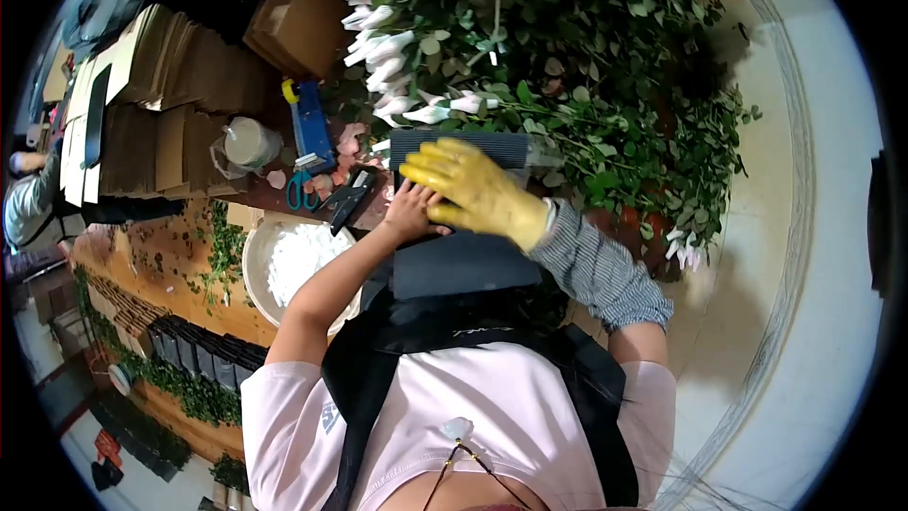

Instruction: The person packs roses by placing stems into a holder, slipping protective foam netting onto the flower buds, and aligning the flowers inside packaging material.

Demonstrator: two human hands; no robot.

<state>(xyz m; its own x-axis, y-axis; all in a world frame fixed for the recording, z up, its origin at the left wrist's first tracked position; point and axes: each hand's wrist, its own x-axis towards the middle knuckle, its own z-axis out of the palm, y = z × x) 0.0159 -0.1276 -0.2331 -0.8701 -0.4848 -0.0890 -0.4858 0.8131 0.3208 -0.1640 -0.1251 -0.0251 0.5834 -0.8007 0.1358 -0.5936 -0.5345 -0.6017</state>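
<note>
- Reaching across a worktable, a bare left hand (416,213) lies with fingers outstretched, partly beneath the gloved one, at the near edge of a ribbed sheet.
- Yellow-gloved right hand (473,191) is spread flat, fingers extended, over the same sheet.
- Dark grey and finely ribbed, the sheet (501,143) sits at center, before the person, with clear plastic (544,152) at its right end.
- Leafy rose stems (596,114) fill the far right, their blooms (386,47) in white mesh sleeves pointing left.
- At left, a round cream basin (251,270) holds heaped white pieces (305,260), too small to identify.
- Farther left, a white tub (253,145) stands beside brown cardboard (128,147); its contents are unclear.
</note>
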